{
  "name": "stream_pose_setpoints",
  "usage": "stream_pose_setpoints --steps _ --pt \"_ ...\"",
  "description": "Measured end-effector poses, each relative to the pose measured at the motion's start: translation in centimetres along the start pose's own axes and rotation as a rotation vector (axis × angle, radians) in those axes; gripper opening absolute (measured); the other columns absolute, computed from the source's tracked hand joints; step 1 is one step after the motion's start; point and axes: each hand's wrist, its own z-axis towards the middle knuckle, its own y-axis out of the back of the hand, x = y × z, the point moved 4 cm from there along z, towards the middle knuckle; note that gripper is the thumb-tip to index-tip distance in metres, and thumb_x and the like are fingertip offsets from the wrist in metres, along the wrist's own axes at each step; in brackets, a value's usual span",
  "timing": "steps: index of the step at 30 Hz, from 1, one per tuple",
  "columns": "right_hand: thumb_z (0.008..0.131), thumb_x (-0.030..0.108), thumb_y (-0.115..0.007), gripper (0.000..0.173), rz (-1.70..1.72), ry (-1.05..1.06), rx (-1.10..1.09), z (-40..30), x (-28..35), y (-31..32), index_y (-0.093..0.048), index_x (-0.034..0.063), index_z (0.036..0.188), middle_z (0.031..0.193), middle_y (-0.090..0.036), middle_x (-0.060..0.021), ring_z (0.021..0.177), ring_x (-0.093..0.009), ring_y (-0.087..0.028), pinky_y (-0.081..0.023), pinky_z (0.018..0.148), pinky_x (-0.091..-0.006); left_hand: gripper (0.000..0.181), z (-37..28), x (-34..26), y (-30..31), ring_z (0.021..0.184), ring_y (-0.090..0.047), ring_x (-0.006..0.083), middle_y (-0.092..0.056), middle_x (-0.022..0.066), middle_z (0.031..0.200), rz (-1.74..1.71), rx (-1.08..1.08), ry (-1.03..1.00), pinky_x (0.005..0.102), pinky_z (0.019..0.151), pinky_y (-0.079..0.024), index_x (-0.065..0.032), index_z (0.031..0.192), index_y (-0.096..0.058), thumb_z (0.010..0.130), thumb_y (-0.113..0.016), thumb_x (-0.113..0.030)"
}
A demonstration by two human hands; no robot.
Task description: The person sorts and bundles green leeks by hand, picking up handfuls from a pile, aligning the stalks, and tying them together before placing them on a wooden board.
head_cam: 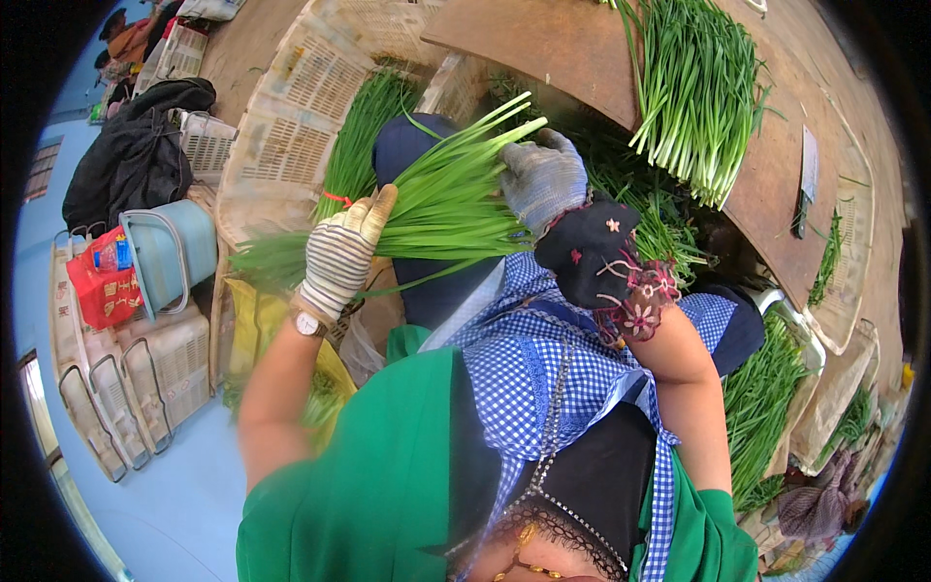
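Observation:
My left hand (348, 244), in a striped work glove, is closed around a bunch of long green garlic chives (444, 211) over my lap. My right hand (545, 174), in a grey-blue glove, is at the pale stem ends; its fingers are bent and partly hidden, so its hold is unclear. Behind the bunch, more chives with a red tie (337, 198) lie in a large plastic crate (280, 131). A thick pile of chives (698, 94) rests on the brown board (545, 44). A cleaver (809, 174) with a dark handle lies on the board at the right.
Stacked crates (174, 364) stand at the left with a light-blue basket (178, 251) and a red bag (105, 284). A yellow bag (262, 327) is below my left hand. Loose greens (654, 218) lie under the board's edge. Other people sit far off at upper left.

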Motion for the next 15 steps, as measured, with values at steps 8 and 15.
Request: stream_pose_setpoints --steps 8,15 --pt "0.078 0.020 -0.060 0.007 -0.081 -0.161 -0.085 -3.8 -6.5 2.1 -0.060 0.0126 0.079 0.070 -0.063 -0.0098 0.072 -0.030 -0.061 -0.047 0.078 -0.0381 0.055 0.1 0.2 -0.3 0.077 -0.061 0.0253 -0.061 0.0138 0.101 0.010 -0.077 -0.022 0.0330 0.067 -0.049 -0.0087 0.132 -0.044 0.078 -0.050 -0.005" --pt "0.077 0.027 -0.062 0.017 -0.465 -0.918 0.398 -16.9 -23.2 2.7 -0.061 0.0130 0.088 0.083 -0.065 -0.0103 0.083 -0.031 -0.062 -0.048 0.071 -0.0403 0.055 0.7 0.7 -0.7 0.077 -0.061 0.0271 -0.061 0.0161 0.102 -0.106 -0.147 -0.045 0.0342 0.067 -0.050 -0.0095 0.132 -0.045 0.077 -0.049 -0.004"
